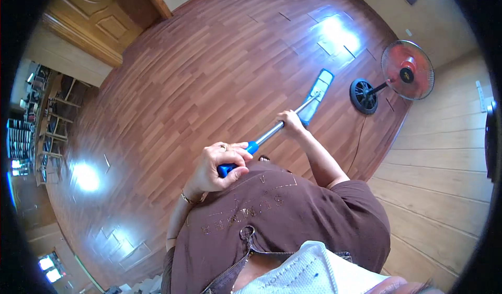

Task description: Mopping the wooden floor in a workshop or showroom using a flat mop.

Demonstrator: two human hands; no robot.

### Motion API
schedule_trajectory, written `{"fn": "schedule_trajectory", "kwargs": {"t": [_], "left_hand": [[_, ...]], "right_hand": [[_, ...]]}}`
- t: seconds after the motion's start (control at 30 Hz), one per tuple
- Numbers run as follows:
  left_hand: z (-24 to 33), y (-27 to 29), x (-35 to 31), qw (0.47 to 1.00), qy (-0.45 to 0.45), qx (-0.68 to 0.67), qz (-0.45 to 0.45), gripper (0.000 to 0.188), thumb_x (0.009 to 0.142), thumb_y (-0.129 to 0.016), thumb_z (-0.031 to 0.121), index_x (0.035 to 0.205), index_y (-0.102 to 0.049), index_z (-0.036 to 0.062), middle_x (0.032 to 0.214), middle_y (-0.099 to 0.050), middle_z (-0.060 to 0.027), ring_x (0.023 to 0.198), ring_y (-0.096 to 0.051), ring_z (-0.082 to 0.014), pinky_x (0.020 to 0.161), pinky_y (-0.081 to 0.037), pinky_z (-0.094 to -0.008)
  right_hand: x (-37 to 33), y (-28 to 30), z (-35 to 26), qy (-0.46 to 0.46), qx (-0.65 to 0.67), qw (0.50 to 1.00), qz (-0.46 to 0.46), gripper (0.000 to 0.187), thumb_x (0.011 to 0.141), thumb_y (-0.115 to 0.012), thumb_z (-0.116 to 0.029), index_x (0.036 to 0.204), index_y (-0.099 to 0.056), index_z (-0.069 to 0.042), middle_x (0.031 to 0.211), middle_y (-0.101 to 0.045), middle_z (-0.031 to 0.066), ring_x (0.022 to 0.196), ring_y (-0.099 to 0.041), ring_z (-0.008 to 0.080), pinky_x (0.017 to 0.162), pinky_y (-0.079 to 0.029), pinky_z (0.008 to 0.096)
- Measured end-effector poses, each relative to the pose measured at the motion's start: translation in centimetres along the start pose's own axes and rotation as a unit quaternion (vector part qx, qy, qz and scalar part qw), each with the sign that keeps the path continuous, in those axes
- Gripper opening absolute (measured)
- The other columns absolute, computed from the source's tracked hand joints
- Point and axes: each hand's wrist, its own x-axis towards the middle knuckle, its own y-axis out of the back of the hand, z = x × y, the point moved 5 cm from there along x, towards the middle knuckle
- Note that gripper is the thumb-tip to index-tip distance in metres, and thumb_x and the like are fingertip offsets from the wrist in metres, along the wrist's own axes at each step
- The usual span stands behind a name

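Observation:
A flat mop (317, 92) with a blue-edged, pale rectangular head lies on the wood-plank floor ahead of me, to the right of centre. Its silver pole (270, 134) slants back toward my body and ends in a blue grip. My left hand (224, 163), with a ring and a bracelet, is wrapped round that blue grip close to my chest. Further down the pole, my right hand (291, 122) is closed on the metal shaft. The right forearm reaches forward over the floor.
A standing fan (407, 70) with a round black base (363, 96) is right of the mop head, its cord trailing along the floor (172, 95). A pale plank wall (434, 173) borders the right side. At the far left are a wooden door (97, 17) and shelves (52, 126).

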Motion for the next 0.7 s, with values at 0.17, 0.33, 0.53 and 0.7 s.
{"fn": "schedule_trajectory", "kwargs": {"t": [0.17,0.33,0.53,0.7], "left_hand": [[0.8,-0.4,1.4,0.998,-0.022,-0.04,-0.034,0.013,0.072,-0.076,0.011,0.076,-0.066,0.0033,0.087,-0.071,-0.0111,0.091,-0.069,-0.0286,0.095,-0.048,-0.0426],[2.1,0.3,2.3,0.998,-0.034,-0.044,-0.032,0.009,0.074,-0.074,0.008,0.074,-0.066,0.0033,0.084,-0.071,-0.0097,0.091,-0.069,-0.0275,0.089,-0.049,-0.0395],[7.4,2.0,3.2,0.987,-0.155,0.013,-0.035,0.016,0.07,-0.075,0.019,0.067,-0.063,0.0077,0.075,-0.07,-0.0056,0.081,-0.071,-0.0246,0.076,-0.05,-0.0342],[13.5,3.8,2.8,0.97,-0.242,0.015,-0.035,0.027,0.072,-0.076,0.031,0.066,-0.06,0.0101,0.068,-0.065,-0.0022,0.068,-0.067,-0.0207,0.065,-0.046,-0.0316]], "right_hand": [[-3.5,2.1,-1.1,-0.044,-0.016,0.997,0.053,0.008,0.06,-0.064,-0.009,0.064,-0.06,-0.014,0.066,-0.061,0.0083,0.074,-0.062,0.033,0.072,-0.047,0.0466],[-4.7,2.3,-1.6,-0.063,0.017,0.995,0.077,0.013,0.058,-0.067,-0.008,0.07,-0.066,-0.013,0.065,-0.061,0.0108,0.068,-0.062,0.0336,0.061,-0.049,0.041],[-3.9,4.7,-7.0,-0.029,0.071,0.994,0.081,0.013,0.056,-0.065,-0.005,0.068,-0.062,-0.009,0.062,-0.057,0.0129,0.063,-0.06,0.0348,0.056,-0.046,0.0392],[-1.3,3.4,-11.2,0.049,0.087,0.994,0.043,0.018,0.053,-0.068,-0.008,0.07,-0.063,-0.009,0.065,-0.059,0.0107,0.065,-0.062,0.0319,0.058,-0.047,0.0382]]}}
